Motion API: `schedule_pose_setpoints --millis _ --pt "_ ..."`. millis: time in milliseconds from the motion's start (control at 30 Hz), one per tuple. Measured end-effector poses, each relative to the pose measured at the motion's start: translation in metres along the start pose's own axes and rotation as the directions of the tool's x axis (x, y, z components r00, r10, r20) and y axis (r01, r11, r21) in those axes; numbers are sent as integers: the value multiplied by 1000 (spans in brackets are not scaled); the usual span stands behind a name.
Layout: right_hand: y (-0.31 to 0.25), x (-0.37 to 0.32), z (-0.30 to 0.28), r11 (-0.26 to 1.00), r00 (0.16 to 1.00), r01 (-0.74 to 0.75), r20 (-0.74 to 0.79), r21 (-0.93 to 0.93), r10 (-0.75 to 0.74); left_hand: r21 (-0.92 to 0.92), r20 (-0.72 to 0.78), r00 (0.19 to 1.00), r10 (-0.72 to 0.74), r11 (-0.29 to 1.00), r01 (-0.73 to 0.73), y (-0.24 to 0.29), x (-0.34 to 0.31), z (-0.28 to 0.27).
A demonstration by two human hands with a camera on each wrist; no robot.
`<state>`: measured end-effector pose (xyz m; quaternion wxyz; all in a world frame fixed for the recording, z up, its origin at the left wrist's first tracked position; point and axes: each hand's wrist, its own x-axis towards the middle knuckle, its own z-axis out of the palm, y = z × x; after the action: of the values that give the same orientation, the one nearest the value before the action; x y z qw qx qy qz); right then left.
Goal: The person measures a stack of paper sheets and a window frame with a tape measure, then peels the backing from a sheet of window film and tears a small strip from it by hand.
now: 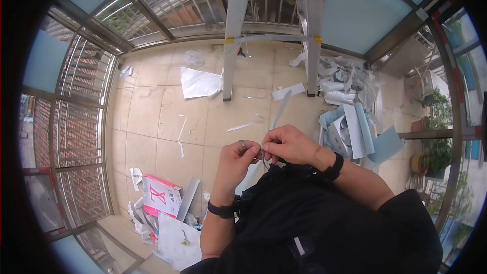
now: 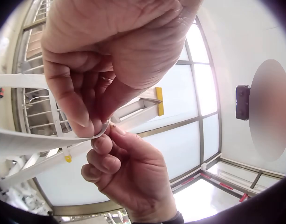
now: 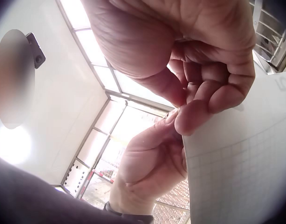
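Note:
A long white strip, with a faint printed grid on its face in the right wrist view, is pinched at one end by both hands. The left hand holds its edge between thumb and curled fingers. Right beside it, the right hand pinches the same end, the fingertips of both hands nearly touching. In the head view the strip appears edge-on and pale, running past the hands over the floor. What lies between the fingertips is hidden.
A metal stepladder stands ahead. Crumpled wrappings and blue-white sheets lie at the right. A pink and white package and a white panel are at the lower left; paper scraps are on the tiled floor.

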<state>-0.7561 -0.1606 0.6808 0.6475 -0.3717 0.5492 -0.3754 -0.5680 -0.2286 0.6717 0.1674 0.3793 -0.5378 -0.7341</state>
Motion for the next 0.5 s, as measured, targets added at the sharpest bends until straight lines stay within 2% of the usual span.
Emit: schedule_pose_setpoints --millis 167,500 --pt "-2 2 2 999 1000 -17 -2 -49 17 -41 3 998 -63 997 63 -6 0 -2" --pt "0 2 3 997 999 -38 -18 -70 37 -87 18 998 -53 995 55 -14 1 -3"
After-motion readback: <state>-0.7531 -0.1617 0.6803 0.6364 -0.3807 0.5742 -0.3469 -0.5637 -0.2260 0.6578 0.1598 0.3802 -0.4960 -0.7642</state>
